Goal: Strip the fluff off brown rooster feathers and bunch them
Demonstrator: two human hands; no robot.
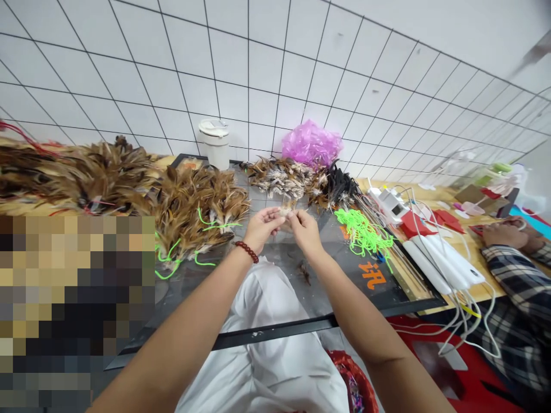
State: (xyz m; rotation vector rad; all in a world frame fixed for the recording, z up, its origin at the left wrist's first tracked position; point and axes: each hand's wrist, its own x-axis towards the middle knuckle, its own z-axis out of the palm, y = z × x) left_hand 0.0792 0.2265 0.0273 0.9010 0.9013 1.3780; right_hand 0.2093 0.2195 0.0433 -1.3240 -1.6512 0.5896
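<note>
Handwork at dial centre

Brown feathers heaped toward nine o'clock outsized the neon-green cords at three. Between them, left hand and right hand met, fingertips pinched narrowly on a pale tuft, seemingly feather, at the dial's centre. Fine fingertip handling seemed the current step; the next move likely called for a light hold. The tuft looked wispy, partly hidden.
</note>
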